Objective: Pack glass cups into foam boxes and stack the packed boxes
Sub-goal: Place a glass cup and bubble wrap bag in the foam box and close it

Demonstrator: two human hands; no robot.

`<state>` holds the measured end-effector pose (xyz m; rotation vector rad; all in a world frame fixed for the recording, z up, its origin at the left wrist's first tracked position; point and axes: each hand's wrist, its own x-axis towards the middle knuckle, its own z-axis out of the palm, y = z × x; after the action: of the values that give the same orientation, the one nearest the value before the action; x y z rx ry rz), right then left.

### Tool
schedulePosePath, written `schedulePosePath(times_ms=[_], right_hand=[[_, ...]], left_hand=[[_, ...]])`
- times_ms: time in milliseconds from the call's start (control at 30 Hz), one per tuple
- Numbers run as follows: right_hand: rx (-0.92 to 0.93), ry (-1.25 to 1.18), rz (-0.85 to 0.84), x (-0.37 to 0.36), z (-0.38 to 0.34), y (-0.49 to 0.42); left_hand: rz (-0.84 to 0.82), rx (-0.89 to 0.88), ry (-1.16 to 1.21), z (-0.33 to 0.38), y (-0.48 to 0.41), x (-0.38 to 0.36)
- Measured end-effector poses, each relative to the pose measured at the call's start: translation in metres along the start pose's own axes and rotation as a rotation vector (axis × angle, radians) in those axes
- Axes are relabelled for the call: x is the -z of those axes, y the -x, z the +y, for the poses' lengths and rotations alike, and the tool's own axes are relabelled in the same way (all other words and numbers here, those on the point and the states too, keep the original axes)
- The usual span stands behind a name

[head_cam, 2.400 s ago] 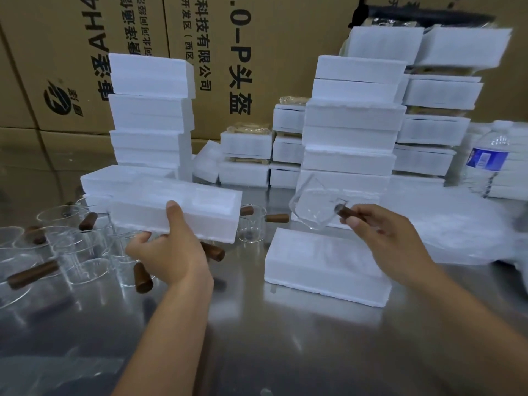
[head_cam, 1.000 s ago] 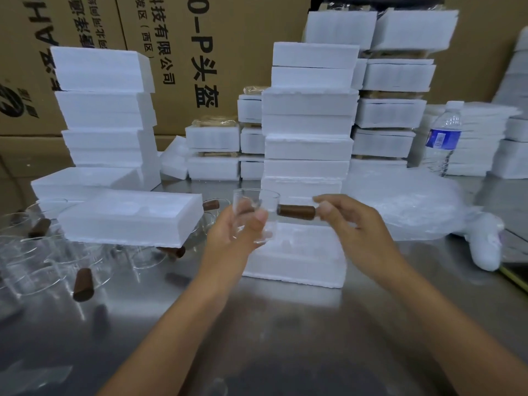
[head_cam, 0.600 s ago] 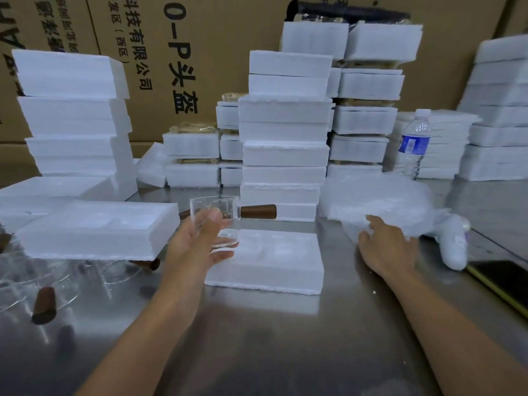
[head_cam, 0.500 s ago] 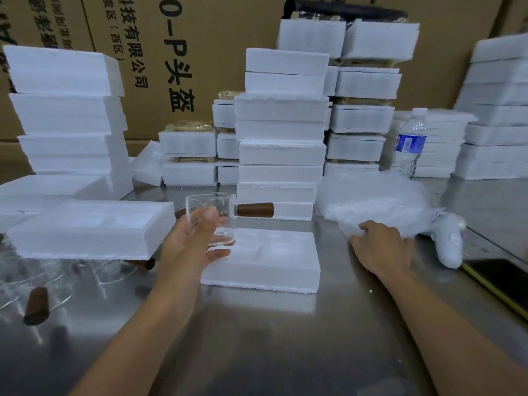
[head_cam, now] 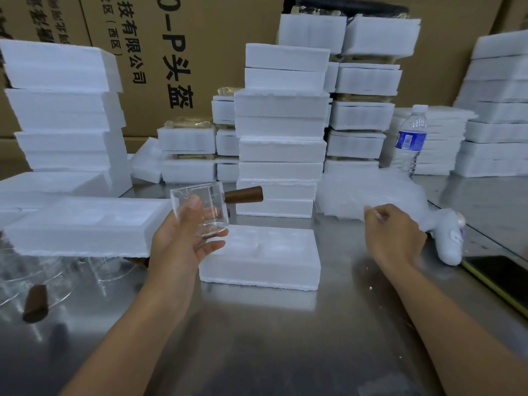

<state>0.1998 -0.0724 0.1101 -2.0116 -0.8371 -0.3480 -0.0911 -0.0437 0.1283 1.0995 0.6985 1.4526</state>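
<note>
Glass cup (head_cam: 200, 212) with its brown wooden handle (head_cam: 243, 194) is in the air, in the left hand (head_cam: 183, 241), above the near left end of the open foam box (head_cam: 265, 252) that lies on the counter (head_cam: 271, 338). The cup is a little tilted and the handle points to the right. The thumb presses on the near wall and the other fingers (head_cam: 211, 248) are curled under the base.

Half a second ago the right hand (head_cam: 394, 232) lay flat on the edge of the plastic wrapping (head_cam: 371, 192). Now it is raised from the counter, and thumb and forefinger are pinched together on a thin white edge of that wrapping. The cup and the left hand have hardly moved.

On the left a second foam tray (head_cam: 83, 224) rests on top of more cups (head_cam: 43, 275) – these are mostly covered by it and cut by the picture edge, so their number is not clear. Behind stand the stacks of foam boxes (head_cam: 281, 124), a water bottle (head_cam: 411, 141) and printed cardboard cartons (head_cam: 200, 38). At the right edge a dark flat thing with a yellow rim (head_cam: 503, 278) is cut off – perhaps a phone, I cannot tell.
</note>
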Motion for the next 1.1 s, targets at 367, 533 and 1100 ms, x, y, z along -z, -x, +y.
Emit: schedulePosePath(times_ms=[367, 533, 1100], right_hand=[[0.159, 0.363, -0.297, -0.009, 0.008, 0.006], [0.128, 0.338, -0.316, -0.004, 0.006, 0.006], [0.055, -0.431, 0.207, 0.005, -0.021, 0.003]], left_hand=[[0.012, 0.001, 0.041, 0.004, 0.0, 0.002], [0.01, 0.002, 0.041, 0.004, 0.0, 0.001], [0.017, -0.005, 0.079, 0.008, 0.0, 0.001]])
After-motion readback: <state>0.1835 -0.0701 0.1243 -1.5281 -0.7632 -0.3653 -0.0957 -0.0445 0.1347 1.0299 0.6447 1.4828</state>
